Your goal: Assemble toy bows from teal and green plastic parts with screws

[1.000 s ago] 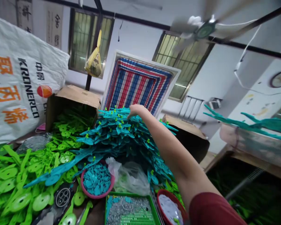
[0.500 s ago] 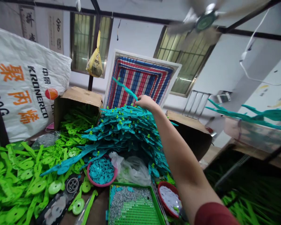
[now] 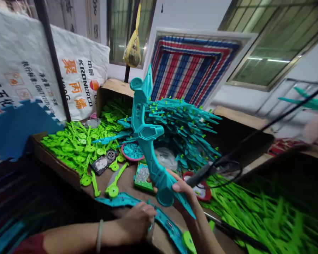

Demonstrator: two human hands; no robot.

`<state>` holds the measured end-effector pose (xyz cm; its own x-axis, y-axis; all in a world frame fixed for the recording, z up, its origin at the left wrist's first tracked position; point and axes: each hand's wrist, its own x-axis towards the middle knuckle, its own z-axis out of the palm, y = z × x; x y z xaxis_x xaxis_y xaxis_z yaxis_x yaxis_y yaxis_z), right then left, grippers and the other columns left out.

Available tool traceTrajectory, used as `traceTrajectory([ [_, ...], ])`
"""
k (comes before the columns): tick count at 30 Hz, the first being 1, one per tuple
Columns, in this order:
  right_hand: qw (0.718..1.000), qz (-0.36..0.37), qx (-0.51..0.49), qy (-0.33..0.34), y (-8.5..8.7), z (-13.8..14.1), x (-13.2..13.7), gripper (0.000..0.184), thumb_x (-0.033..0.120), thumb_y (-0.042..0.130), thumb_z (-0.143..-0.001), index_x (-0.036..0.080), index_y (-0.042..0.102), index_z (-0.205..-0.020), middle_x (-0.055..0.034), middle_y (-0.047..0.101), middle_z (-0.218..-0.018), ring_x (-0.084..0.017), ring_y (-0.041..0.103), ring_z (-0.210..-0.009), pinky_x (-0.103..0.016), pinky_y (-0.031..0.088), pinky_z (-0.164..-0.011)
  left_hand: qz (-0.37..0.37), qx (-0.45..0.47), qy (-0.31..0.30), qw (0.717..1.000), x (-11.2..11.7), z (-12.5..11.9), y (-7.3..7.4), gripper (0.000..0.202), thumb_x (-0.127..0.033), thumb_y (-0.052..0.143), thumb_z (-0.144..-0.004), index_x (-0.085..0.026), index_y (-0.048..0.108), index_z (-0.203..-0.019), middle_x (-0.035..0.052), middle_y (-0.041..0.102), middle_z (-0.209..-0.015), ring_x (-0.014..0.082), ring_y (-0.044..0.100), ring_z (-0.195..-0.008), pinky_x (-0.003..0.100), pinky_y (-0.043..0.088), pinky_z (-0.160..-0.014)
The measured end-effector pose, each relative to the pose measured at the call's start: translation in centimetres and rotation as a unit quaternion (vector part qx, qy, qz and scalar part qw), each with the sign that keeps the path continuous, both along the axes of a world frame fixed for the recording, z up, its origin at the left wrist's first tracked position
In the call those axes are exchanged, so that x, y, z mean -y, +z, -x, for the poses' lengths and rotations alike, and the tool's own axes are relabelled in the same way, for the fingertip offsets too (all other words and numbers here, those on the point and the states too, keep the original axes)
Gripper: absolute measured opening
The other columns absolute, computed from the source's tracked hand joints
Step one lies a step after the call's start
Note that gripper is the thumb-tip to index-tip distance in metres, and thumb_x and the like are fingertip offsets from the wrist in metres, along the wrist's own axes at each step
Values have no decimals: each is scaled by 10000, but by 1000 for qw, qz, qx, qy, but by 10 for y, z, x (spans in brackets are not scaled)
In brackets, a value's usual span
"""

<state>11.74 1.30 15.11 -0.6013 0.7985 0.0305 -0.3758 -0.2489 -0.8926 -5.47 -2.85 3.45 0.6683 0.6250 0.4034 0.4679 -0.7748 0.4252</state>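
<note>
My right hand (image 3: 177, 190) grips a teal bow-shaped plastic part (image 3: 145, 137) by its lower end, holding it upright and raised in front of me. Its hexagonal opening and a round flange at either end are visible. A second teal bow-shaped part (image 3: 169, 220) lies across the bench front, partly under my left hand (image 3: 140, 220). The left fingers are pinched closed above that part; what they hold is hidden. At the far end of this lower part sits a lime green disc (image 3: 188, 241). Behind rises a pile of teal parts (image 3: 182, 123) with small yellow-green bits on them.
Lime green plastic parts (image 3: 71, 148) are heaped on the left and more (image 3: 267, 215) on the right. Mid-bench stand a pink bowl of teal pieces (image 3: 132, 159), a green tray (image 3: 145, 187) of metal bits and a red bowl (image 3: 208, 194). A dark pole (image 3: 233, 151) slants across the right.
My right hand has come back from the top of the teal pile with a bow-shaped part, now upright close to me. The view has shifted, and my left hand and the lower part now show.
</note>
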Motion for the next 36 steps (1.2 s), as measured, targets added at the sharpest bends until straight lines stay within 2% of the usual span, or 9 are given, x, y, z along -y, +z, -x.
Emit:
traceTrajectory([
  [4,998,50,-34,11,-37,-8,42,551,351,664,-623,156,653,-1139,-121,733,-1009,-220,686,-782,-325,542,-677,70,240,149,957,0,36,31,552,-378,256,-1028,-103,726,-1117,173,707,-1183,224,680,-1076,338,532,-959],
  [8,994,72,-63,55,-65,31,66,584,359,692,-601,150,653,-1145,-102,741,-992,-193,684,-758,-299,541,-713,338,502,66,794,8,54,78,524,-581,502,-923,-144,683,-1149,166,705,-1186,300,672,-1114,431,556,-940],
  [11,996,34,-48,63,-76,65,80,585,444,636,-703,180,609,-1224,-103,728,-1065,-228,699,-860,-364,561,-798,412,482,159,757,14,63,107,409,-515,713,-783,-135,658,-924,108,744,-902,241,716,-858,338,592,-748],
  [14,971,-188,131,-69,-77,63,98,514,484,563,-851,217,578,-1289,-124,666,-1236,-265,643,-1110,-460,530,-955,406,383,284,779,16,98,131,258,-382,647,-837,-135,576,-863,-19,674,-709,110,646,-644,226,537,-633],
  [17,767,-509,330,-209,-67,32,121,462,315,603,-885,256,547,-1340,-135,634,-1306,-287,584,-1221,-504,512,-1004,447,244,306,805,20,150,147,274,-281,411,-956,-80,556,-839,-63,609,-643,9,563,-592,162,436,-669],
  [20,558,-696,406,-197,-49,13,135,424,172,496,-925,221,551,-1342,-134,663,-1287,-270,593,-1222,-440,553,-957,511,36,253,821,29,183,146,366,-425,478,-911,-92,592,-813,-66,620,-647,44,580,-659,206,450,-715],
  [24,421,-750,480,-175,-40,25,114,399,192,428,-965,121,532,-1344,-160,599,-1377,-293,551,-1282,-428,517,-1023,615,-60,96,780,37,165,127,367,-499,601,-845,-136,661,-835,-23,678,-705,135,638,-666,260,509,-685],
  [30,476,-709,514,-85,-53,23,55,377,212,434,-969,98,527,-1317,-192,648,-1216,-271,622,-1019,-421,559,-821,667,-34,-36,743,3,110,99,269,-418,654,-836,-152,675,-873,41,686,-712,173,646,-560,232,479,-536],
  [36,593,-553,577,-94,-36,-36,6,555,193,505,-920,204,404,-1466,-153,589,-1234,-286,590,-1093,-433,544,-872,371,221,162,888,-48,93,60,323,-466,493,-933,-188,655,-960,52,663,-784,209,666,-721,289,530,-640],
])
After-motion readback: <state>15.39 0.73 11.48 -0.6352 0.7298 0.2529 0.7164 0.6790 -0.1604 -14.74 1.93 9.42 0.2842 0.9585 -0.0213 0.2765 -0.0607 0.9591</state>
